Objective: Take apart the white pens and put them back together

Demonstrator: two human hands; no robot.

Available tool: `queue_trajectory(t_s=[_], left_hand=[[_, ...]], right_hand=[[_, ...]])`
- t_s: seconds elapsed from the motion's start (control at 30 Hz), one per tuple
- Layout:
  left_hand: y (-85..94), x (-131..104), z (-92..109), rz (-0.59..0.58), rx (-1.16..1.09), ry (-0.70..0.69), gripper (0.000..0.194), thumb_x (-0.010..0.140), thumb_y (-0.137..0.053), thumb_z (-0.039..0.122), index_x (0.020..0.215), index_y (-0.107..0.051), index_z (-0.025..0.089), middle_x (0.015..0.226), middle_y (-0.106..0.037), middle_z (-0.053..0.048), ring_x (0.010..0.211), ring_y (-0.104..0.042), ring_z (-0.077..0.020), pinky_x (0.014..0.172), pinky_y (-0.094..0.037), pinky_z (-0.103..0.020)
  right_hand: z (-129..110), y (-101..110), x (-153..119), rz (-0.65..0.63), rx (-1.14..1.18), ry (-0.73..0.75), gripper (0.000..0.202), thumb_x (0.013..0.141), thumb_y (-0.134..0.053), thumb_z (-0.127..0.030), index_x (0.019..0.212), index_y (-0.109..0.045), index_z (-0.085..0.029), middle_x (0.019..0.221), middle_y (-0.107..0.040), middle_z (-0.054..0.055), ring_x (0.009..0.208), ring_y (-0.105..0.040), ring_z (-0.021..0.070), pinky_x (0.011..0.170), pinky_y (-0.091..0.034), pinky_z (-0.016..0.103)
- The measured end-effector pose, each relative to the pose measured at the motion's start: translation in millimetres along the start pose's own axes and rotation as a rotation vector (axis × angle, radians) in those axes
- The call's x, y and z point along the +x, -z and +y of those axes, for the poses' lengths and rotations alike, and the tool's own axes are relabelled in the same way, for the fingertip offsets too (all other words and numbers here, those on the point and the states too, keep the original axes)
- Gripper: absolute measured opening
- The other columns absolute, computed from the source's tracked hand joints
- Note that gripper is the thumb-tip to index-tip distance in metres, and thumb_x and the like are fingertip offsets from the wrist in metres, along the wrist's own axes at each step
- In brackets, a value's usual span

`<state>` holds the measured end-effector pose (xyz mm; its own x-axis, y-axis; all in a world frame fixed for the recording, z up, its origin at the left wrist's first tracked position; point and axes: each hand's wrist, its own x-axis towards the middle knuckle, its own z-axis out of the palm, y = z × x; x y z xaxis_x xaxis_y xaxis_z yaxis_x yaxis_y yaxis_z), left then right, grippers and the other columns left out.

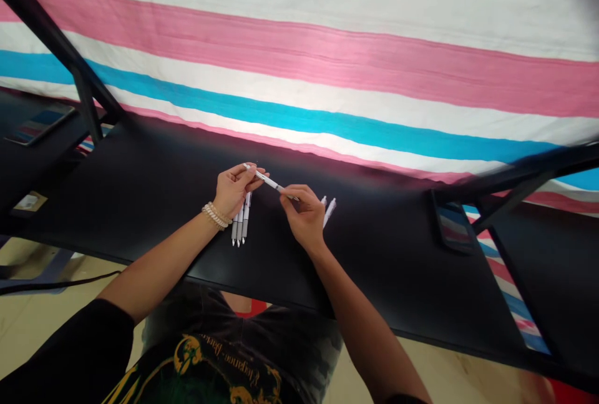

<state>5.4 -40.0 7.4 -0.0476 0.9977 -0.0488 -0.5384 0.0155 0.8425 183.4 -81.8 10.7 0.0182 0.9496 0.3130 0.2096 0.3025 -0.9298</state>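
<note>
- Pen [266, 179] held aloft between both my hands, over the middle of the black table [384, 273], slanting from its upper end at my left down toward my right.
- Left hand [233, 190]: thumb and forefinger closed on the white barrel near one end, the other fingers loosely spread behind it; a beaded-looking band [216, 215] circles that wrist.
- Right hand [305, 216]: thumb and fingertips pinched shut around the pen's other end, at the grey grip, with the remaining fingers curled in toward the palm.
- Three pens [239, 226] lie side by side on the table, just below my left hand in view and partly covered by it; white barrels, grey grips, silver tips pointing at the near edge.
- Two pens [329, 211] lie close together just beside my right hand, on its right side, their white upper ends showing and the rest partly hidden by the hand.
- Dark slab [453, 224], probably a phone, sits near the table's far right corner, by a slanted black post [515, 188].
- Small tan card [30, 202] rests toward the left end, with a white patch on it.
- Striped cloth [299, 67] in pink, white and blue spreads beyond the far edge, along its length.
- My lap and dark printed shirt [210, 369] are just below the near edge.
</note>
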Motion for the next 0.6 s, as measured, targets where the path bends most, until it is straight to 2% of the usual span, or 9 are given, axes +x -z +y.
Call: queue_trajectory(t_s=[0.07,0.17,0.23,0.3,0.4,0.43,0.5,0.57,0.6], left_hand=[[0.5,0.4,-1.2,0.007,-0.008,-0.014,0.035,0.074,-0.084,0.037,0.093,-0.068,0.012,0.095,-0.076,-0.011,0.093,-0.075,-0.0226,0.089,-0.060,-0.038],[0.9,0.3,-2.5,0.008,-0.010,-0.017,0.035,0.074,-0.084,0.037,0.093,-0.068,0.012,0.096,-0.076,-0.011,0.095,-0.075,-0.0232,0.090,-0.060,-0.039],[1.0,0.1,-2.9,0.006,-0.008,-0.013,0.035,0.074,-0.084,0.037,0.094,-0.069,0.013,0.097,-0.076,-0.011,0.096,-0.075,-0.0234,0.091,-0.059,-0.039],[1.0,0.0,-3.1,0.003,-0.009,-0.016,0.034,0.075,-0.083,0.037,0.094,-0.069,0.013,0.098,-0.076,-0.012,0.096,-0.075,-0.0235,0.092,-0.059,-0.039],[1.0,0.3,-3.7,0.001,-0.007,-0.019,0.033,0.076,-0.083,0.036,0.094,-0.069,0.013,0.098,-0.076,-0.012,0.096,-0.075,-0.0237,0.092,-0.059,-0.040],[1.0,0.5,-4.0,0.004,-0.005,-0.020,0.033,0.075,-0.083,0.036,0.094,-0.069,0.013,0.098,-0.076,-0.011,0.096,-0.075,-0.0237,0.093,-0.059,-0.041],[0.9,0.7,-4.7,0.012,-0.002,-0.021,0.033,0.075,-0.083,0.036,0.093,-0.069,0.013,0.098,-0.076,-0.011,0.096,-0.075,-0.0236,0.093,-0.059,-0.041],[0.4,0.4,-5.5,0.015,0.004,-0.020,0.033,0.075,-0.084,0.037,0.093,-0.069,0.013,0.098,-0.076,-0.012,0.096,-0.075,-0.0235,0.093,-0.059,-0.041],[0.0,0.1,-5.8,0.013,0.007,-0.017,0.033,0.075,-0.084,0.037,0.093,-0.069,0.013,0.098,-0.076,-0.012,0.095,-0.075,-0.0234,0.093,-0.059,-0.041]], right_hand=[[3.0,0.1,2.6,0.012,0.013,0.026,0.027,0.087,-0.070,-0.039,0.107,-0.072,-0.022,0.110,-0.068,0.008,0.094,-0.068,0.0184,0.079,-0.059,0.034],[4.9,0.5,4.9,-0.005,0.026,-0.024,0.024,0.092,-0.063,-0.038,0.108,-0.071,-0.022,0.094,-0.070,0.006,0.079,-0.067,0.0160,0.073,-0.059,0.034],[5.2,1.1,5.3,0.007,-0.015,0.031,0.016,0.088,-0.068,-0.036,0.094,-0.073,-0.022,0.102,-0.069,0.007,0.091,-0.068,0.0186,0.082,-0.059,0.037],[5.3,1.7,5.0,0.015,-0.003,0.046,0.018,0.086,-0.071,-0.035,0.099,-0.073,-0.023,0.111,-0.068,0.008,0.097,-0.067,0.0196,0.086,-0.058,0.038],[5.8,2.2,3.9,-0.011,0.027,-0.050,0.025,0.094,-0.060,-0.038,0.110,-0.070,-0.022,0.094,-0.070,0.006,0.078,-0.068,0.0165,0.073,-0.060,0.035],[6.2,2.1,3.5,-0.008,0.005,-0.043,0.023,0.094,-0.060,-0.039,0.105,-0.071,-0.022,0.094,-0.069,0.006,0.079,-0.068,0.0169,0.074,-0.059,0.035],[7.3,1.0,3.1,0.012,-0.038,0.016,0.021,0.088,-0.069,-0.040,0.099,-0.072,-0.022,0.111,-0.068,0.009,0.095,-0.068,0.0198,0.084,-0.059,0.037],[8.6,-1.0,2.9,0.023,0.001,0.022,0.034,0.085,-0.072,-0.042,0.114,-0.068,-0.023,0.124,-0.064,0.010,0.102,-0.067,0.0202,0.086,-0.058,0.036],[9.0,-2.0,2.8,0.013,0.036,-0.012,0.042,0.088,-0.069,-0.044,0.124,-0.062,-0.023,0.122,-0.065,0.010,0.097,-0.068,0.0187,0.081,-0.059,0.034]])
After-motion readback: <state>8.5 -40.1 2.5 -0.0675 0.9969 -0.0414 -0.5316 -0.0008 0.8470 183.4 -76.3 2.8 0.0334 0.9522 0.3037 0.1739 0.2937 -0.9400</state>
